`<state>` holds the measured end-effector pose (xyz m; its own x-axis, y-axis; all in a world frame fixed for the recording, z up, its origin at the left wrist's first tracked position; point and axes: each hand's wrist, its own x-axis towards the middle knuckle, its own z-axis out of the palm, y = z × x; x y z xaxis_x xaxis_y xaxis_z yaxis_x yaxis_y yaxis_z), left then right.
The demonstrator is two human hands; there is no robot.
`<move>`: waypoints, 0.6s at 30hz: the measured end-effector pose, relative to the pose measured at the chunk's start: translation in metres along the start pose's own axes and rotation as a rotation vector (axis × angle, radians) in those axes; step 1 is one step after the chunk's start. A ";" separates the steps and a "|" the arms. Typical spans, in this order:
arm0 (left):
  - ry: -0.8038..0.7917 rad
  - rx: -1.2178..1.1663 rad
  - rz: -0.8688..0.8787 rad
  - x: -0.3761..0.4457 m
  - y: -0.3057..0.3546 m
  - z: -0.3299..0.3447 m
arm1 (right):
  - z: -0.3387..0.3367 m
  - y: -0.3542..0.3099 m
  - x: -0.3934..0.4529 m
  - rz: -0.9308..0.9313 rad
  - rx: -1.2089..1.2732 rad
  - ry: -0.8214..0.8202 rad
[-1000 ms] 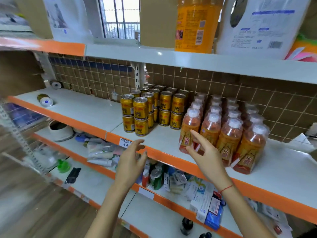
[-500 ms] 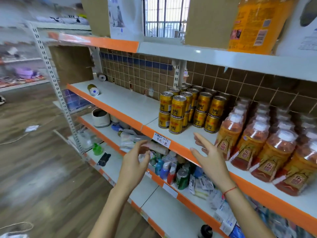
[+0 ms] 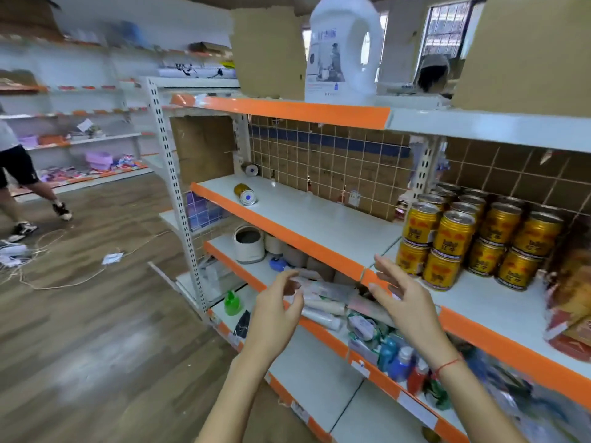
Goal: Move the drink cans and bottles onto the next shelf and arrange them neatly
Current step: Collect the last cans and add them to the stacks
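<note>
Hands empty: left hand [image 3: 277, 310] and right hand [image 3: 403, 302] loose-fingered, apart, before shelf edge [image 3: 335, 260]; gold cans [image 3: 473, 241] stacked right.

Both forearms are showing bare — no sleeves reaching into view. The right hand [image 3: 403, 302] is wearing a thin red string at the wrist (knotted, it seems); the left hand [image 3: 277, 310] is wearing nothing.

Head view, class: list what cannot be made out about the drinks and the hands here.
- Bottles: cut off by the right edge and blurred; count unreadable.
- Rear cans: hidden behind the front stack.
- Can labels: too blurred to read.
- Left hand and right hand: motion-blurred fingertips; both hold nothing.
</note>
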<state>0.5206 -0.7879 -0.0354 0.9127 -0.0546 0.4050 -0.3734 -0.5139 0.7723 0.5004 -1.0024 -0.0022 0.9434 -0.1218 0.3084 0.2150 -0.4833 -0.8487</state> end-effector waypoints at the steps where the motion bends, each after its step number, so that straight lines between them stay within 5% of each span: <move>1: 0.000 0.000 -0.008 0.004 -0.010 -0.010 | 0.013 -0.004 0.003 0.002 0.007 -0.009; 18: 0.080 0.002 -0.128 0.109 -0.116 -0.062 | 0.132 -0.007 0.130 -0.028 -0.001 -0.090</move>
<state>0.6528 -0.6815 -0.0509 0.9365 0.0801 0.3414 -0.2546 -0.5139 0.8192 0.6544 -0.9005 -0.0126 0.9559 -0.0303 0.2923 0.2414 -0.4860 -0.8399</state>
